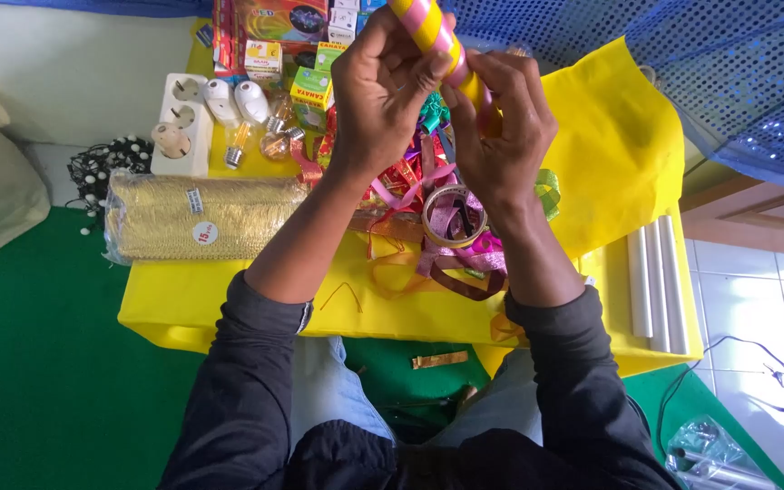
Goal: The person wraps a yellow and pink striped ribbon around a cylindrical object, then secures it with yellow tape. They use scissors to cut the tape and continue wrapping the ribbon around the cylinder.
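The pink-and-yellow striped tube (439,45) is a slim round stick wrapped in a spiral of pink ribbon over yellow, so the two colours alternate in slanted bands along its length. It is held up above the yellow table cover (619,154), tilted, its upper end running out of view at the top edge and its lower end pointing down toward the right. Only the upper stretch shows plainly; the lower part is hidden between the fingers that close around it from both sides.
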